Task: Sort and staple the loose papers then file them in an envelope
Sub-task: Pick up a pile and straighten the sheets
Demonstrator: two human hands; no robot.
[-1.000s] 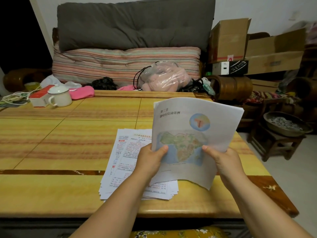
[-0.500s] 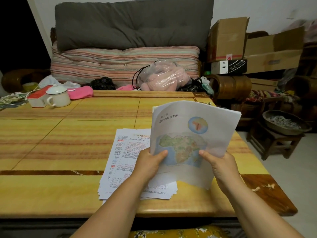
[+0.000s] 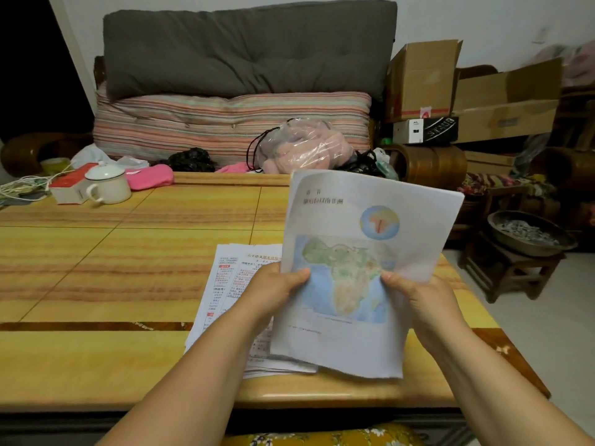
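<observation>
Paper with a printed map [image 3: 360, 252] is held up above the near right part of the bench [image 3: 128, 252], tilted toward the camera; the left hand [image 3: 277, 289] pinches its left edge, thumb on the printed face; the right hand [image 3: 418, 300] pinches the right edge the same way; under and left of it a loose stack of printed sheets [image 3: 225, 284] lies flat on the bench; at the far left corner stand a lidded white mug [image 3: 108, 183] and, touching it, a red and white box [image 3: 67, 186].
</observation>
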